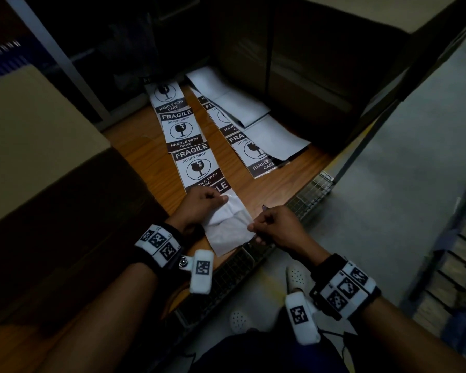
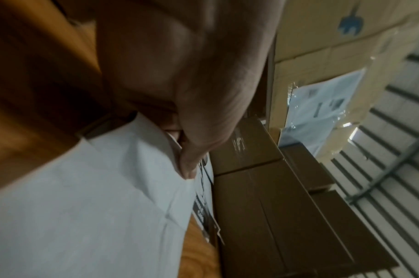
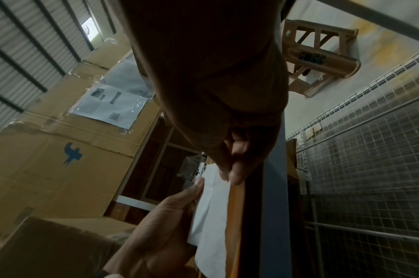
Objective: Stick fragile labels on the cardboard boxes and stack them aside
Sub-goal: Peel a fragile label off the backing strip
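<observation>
hands work the near end of a fragile label strip [image 1: 197,160] lying on the wooden table [image 1: 135,146]: left hand [image 1: 199,204] pinches the white backing [image 1: 226,224], right hand [image 1: 276,224] pinches its edge. cardboard box [image 1: 30,130] sits left.
</observation>
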`<action>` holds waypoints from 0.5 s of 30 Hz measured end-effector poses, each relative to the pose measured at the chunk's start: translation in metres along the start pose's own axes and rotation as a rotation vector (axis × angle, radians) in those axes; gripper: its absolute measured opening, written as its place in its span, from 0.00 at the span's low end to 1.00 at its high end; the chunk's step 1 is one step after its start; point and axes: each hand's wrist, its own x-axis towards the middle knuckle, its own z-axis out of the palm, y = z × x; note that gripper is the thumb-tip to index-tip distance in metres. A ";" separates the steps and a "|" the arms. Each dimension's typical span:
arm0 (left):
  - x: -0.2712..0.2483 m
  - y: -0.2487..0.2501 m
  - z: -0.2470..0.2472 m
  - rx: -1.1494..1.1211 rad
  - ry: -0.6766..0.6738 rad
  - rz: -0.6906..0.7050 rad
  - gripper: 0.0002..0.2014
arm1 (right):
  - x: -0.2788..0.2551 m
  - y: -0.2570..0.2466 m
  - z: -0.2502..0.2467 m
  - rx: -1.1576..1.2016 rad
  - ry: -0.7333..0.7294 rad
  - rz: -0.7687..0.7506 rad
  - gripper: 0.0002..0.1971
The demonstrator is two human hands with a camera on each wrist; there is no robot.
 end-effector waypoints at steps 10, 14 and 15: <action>0.001 -0.003 0.002 -0.238 0.135 -0.119 0.13 | 0.004 0.000 -0.011 0.028 -0.026 0.012 0.08; 0.001 -0.006 0.001 -0.308 0.185 -0.166 0.09 | 0.006 0.000 -0.019 0.069 -0.039 0.009 0.09; 0.001 -0.006 0.002 -0.324 0.192 -0.170 0.09 | 0.007 -0.001 -0.022 0.072 -0.043 0.010 0.09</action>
